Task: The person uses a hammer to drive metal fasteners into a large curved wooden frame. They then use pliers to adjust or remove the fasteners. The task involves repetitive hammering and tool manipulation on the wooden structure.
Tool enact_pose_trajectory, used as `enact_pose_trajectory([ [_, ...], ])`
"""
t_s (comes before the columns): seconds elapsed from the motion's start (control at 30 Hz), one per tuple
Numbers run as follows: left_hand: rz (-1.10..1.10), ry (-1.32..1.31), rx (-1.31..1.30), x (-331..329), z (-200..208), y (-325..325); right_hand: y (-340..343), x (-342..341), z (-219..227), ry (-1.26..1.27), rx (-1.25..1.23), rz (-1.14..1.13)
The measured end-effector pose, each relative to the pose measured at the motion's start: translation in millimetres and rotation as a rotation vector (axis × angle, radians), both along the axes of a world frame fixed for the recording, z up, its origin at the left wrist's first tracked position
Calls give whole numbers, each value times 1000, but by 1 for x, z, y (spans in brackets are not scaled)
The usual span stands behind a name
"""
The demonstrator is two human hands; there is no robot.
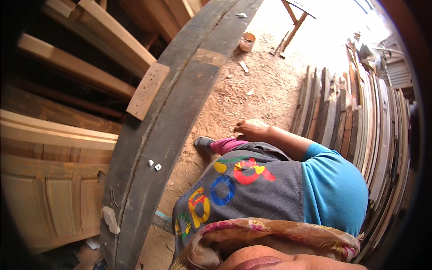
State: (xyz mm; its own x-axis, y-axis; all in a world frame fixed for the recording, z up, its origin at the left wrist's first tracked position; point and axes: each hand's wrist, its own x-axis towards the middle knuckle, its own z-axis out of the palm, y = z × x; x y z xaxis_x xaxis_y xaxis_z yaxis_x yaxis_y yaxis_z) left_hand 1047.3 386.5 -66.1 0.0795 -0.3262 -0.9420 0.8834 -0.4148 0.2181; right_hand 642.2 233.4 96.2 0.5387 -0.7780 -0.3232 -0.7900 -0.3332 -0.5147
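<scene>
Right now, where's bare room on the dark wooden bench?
Bare: the bench between the small white pieces and the tan wood block, on the side facing the right hand. Crowded: left of the bench, panelled door and timber; far right, stacked planks.

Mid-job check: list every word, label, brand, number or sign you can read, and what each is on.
Large multicoloured lettering: across the front of the grey-and-blue shirt; present, but I won't copy it out.
Jar on the ground: too small to tell whether it is marked.
No other readable text.
</scene>
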Motion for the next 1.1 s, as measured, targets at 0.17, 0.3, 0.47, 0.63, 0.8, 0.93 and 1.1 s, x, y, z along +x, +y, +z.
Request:
enact_pose_trajectory([
  [0.17, -106, 102, 39, -53, -22, -13, 66, -82, 25, 198, 107, -205],
  [0.3, -144, 129, 65, -83, -28, -24, 86, -114, 44, 253, 182, -291],
  [0.47, -151, 62, -16, -120, -15, -44, 80, -154, 42, 281, 371, -253],
  [0.63, -136, -91, -78, -173, -8, -73, 51, -230, 1, 193, 312, -215],
  [0.8, -187, -130, -156, -284, 3, -136, 10, -348, -25, 180, 220, -214],
  [0.93, -443, -93, -340, -391, 28, -192, -35, -449, -39, 306, 169, -384],
  [1.1, -747, -375, -372, -478, 44, -250, -54, -542, -33, 341, 202, -531],
])
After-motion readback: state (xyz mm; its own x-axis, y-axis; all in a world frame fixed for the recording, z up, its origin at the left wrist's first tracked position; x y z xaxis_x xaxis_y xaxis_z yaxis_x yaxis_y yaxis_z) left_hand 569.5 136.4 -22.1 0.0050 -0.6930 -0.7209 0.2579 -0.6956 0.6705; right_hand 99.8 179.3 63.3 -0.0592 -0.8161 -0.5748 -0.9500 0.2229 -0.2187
